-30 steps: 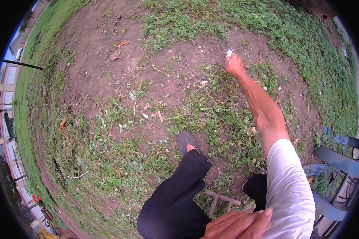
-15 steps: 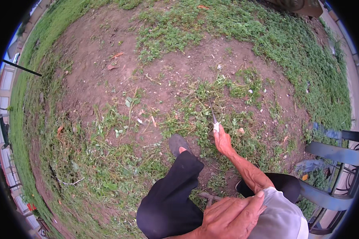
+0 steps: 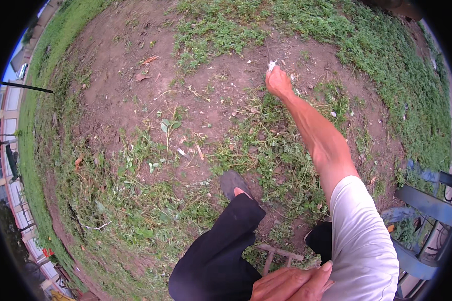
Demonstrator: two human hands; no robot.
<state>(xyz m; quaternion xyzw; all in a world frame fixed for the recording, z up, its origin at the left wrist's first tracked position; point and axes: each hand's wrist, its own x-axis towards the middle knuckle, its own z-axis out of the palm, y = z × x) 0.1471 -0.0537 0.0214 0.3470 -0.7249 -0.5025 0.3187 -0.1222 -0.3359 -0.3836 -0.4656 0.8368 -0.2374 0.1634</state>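
My right hand (image 3: 279, 83) is stretched far forward, low over bare soil, its fingers wrapped round the white-wrapped handle (image 3: 272, 65) of a thin, dark-bladed tool. The narrow blade (image 3: 267, 49) points away from me, close to the low green weeds (image 3: 221, 37); its exact shape is too fine to make out. Near my body at the lower edge, my left hand (image 3: 291, 285) lies back up, its fingers stretched toward the right and holding nothing visible. A bed of loose, pulled weeds (image 3: 271, 135) lies under my right forearm.
My shoe (image 3: 236, 184) stands on soil beside scattered weeds (image 3: 135, 200). A small wooden frame (image 3: 280, 252) sits between my legs. Blue metal bars (image 3: 427, 203) stand close on the right. Dry leaves (image 3: 142, 77) dot the bare dirt ahead.
My right hand has moved forward with the tool, from above the loose weeds to the bare soil beyond. My left hand has dropped slightly lower in the picture.
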